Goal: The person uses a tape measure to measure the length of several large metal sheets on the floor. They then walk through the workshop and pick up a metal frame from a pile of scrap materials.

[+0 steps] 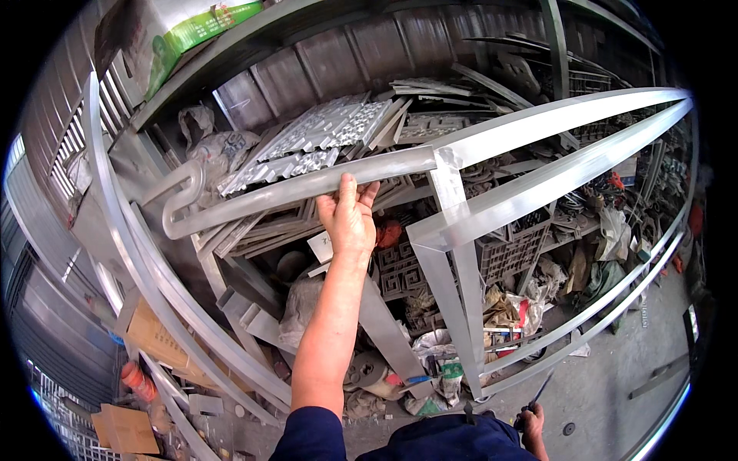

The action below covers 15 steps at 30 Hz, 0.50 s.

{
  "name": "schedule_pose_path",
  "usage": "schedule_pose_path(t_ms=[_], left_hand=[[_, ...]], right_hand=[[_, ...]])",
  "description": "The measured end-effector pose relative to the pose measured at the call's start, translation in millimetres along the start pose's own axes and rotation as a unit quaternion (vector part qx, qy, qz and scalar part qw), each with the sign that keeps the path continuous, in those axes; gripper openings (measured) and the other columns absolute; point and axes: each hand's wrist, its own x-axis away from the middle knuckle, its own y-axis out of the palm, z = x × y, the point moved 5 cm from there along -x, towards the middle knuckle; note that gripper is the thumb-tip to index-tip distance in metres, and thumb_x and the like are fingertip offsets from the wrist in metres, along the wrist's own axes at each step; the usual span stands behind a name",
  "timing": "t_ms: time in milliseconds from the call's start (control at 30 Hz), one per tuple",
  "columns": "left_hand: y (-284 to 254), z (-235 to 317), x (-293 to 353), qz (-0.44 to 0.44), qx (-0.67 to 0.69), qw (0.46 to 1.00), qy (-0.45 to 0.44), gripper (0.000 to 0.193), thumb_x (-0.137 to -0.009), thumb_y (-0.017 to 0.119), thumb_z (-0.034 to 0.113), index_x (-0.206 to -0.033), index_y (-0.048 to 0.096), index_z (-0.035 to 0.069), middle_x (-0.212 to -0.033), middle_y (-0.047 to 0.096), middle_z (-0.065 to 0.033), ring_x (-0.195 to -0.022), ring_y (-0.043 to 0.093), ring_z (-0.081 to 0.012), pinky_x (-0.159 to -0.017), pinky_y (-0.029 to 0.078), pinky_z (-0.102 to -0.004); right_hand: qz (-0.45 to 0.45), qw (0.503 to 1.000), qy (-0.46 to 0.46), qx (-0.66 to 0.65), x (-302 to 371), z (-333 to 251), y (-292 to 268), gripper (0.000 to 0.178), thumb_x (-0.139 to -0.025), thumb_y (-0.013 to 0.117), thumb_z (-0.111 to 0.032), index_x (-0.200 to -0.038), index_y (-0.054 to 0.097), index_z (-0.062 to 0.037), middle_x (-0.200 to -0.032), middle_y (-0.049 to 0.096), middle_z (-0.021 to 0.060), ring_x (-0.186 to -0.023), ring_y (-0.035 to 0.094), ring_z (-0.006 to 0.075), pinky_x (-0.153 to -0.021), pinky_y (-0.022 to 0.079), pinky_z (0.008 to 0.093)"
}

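Observation:
My left hand [350, 219] reaches up to a bent, dull silver metal tube [284, 196] and grips it from below, the fingers partly hidden. The tube curls into a hook at its left end. Its right end meets a large frame of bright, flat-sided metal bars [538, 127], with an upright post [453, 269] just right of the hand. Low at the right of my body, my right hand [530, 422] is closed round a dark-handled tool with a thin rod [540, 390] pointing up and right. The tool's exact kind cannot be made out.
Behind the frame, a rack holds stacked patterned metal panels [323, 131], sacks and scrap. Long curved bars [146, 253] sweep down the left side. Cardboard boxes [127, 429] and an orange cylinder [137, 378] stand lower left. Lower bars [592, 319] cross above the concrete floor [615, 384].

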Motion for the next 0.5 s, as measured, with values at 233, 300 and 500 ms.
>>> schedule_pose_path(t_ms=[233,300,500], left_hand=[[-5,-2,3,0.012,-0.007,1.0,-0.004,0.022,-0.094,0.056,0.009,-0.114,0.048,0.007,-0.111,0.057,-0.0086,-0.095,0.061,-0.0229,-0.079,0.056,-0.0384],[-5,-3,3,0.005,-0.004,1.0,-0.003,0.023,-0.094,0.057,0.009,-0.114,0.048,0.007,-0.111,0.057,-0.0085,-0.095,0.061,-0.0229,-0.079,0.056,-0.0384],[-5,-4,2,0.006,-0.002,1.0,-0.001,0.024,-0.093,0.058,0.009,-0.115,0.048,0.008,-0.111,0.057,-0.0083,-0.096,0.061,-0.0227,-0.079,0.057,-0.0386]], right_hand=[[0.014,0.998,0.0,0.067,-5,4,-1,0.034,-0.065,0.056,-0.005,-0.099,0.054,-0.0005,-0.076,0.057,0.0102,-0.061,0.056,0.0197,-0.053,0.047,0.0316],[0.014,0.998,-0.002,0.061,-8,9,-4,0.035,-0.064,0.056,-0.005,-0.099,0.054,0.0006,-0.075,0.058,0.0112,-0.061,0.057,0.0209,-0.052,0.047,0.0322],[0.018,0.998,0.013,0.059,-10,17,-8,0.035,-0.065,0.056,-0.005,-0.1,0.054,0.0005,-0.072,0.057,0.0103,-0.06,0.056,0.0207,-0.052,0.046,0.0326]])
